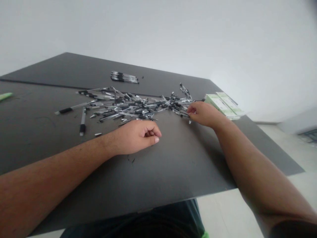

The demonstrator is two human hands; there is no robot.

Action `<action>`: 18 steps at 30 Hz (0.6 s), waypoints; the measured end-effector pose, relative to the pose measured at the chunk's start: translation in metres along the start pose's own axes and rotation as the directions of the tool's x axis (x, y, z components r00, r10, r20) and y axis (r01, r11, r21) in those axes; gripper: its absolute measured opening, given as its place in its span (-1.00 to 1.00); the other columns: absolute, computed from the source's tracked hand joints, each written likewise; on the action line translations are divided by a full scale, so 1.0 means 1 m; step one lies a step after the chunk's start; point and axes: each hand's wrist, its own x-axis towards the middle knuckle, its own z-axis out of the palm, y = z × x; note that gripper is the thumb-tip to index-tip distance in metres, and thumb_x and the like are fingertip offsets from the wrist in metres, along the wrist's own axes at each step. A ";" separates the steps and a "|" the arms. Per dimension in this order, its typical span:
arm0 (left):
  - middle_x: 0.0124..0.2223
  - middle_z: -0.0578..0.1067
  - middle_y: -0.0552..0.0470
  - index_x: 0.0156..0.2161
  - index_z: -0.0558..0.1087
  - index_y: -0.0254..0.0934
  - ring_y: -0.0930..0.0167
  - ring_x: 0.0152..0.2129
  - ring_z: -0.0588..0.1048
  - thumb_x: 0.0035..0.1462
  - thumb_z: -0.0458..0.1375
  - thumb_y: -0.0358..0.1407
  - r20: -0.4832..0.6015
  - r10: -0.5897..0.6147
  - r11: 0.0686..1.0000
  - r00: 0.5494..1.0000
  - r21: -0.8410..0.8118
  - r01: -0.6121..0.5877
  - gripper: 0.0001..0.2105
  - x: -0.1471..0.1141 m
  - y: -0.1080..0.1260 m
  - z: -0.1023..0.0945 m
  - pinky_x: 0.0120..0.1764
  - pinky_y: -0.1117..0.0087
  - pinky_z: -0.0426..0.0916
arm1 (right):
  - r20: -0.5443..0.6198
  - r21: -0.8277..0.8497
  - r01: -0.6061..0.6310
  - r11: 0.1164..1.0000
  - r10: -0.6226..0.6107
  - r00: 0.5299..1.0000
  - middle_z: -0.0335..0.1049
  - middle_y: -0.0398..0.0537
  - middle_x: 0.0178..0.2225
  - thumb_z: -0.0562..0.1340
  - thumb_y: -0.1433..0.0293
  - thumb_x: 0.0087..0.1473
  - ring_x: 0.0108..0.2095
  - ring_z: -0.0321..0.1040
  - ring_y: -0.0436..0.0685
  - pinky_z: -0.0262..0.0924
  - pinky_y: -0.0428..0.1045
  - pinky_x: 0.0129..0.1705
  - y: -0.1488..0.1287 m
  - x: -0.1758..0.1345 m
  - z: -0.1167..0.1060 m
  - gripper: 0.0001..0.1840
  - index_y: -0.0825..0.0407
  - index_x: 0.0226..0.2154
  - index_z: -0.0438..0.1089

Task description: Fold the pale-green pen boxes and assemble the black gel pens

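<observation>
A loose heap of clear pens with black grips [128,105] spreads across the middle of the dark table [158,175]. My left hand [138,137] rests in front of the heap, its fingers loosely curled and the thumb near the index finger; nothing shows in it. At the heap's right end is my right hand [201,113], fingers curled in among the pens. Whether it grips one is hidden. Just below its fingertips lies a small pale piece [190,122]. Two pens lie apart at the left, one a pen pointing toward me [83,122].
Behind the heap lies a neat bundle of pens [123,77], with a tiny dark bit [143,77] beside it. Green-and-white boxes [223,104] stand by the right edge, past my right hand. A bright green object [5,96] lies at the far left.
</observation>
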 end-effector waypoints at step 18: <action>-0.23 0.72 0.08 -0.13 0.64 -0.19 0.37 -0.32 0.64 0.30 0.27 -0.16 0.007 0.006 0.999 1.000 0.031 -0.006 -0.82 0.001 0.004 -0.003 -0.22 0.38 0.44 | -0.070 0.052 0.105 0.993 -0.101 0.992 0.70 0.11 -0.12 0.33 0.39 0.29 -0.06 0.59 0.30 0.39 0.10 0.07 -0.019 0.005 0.015 -0.79 0.04 -0.10 0.69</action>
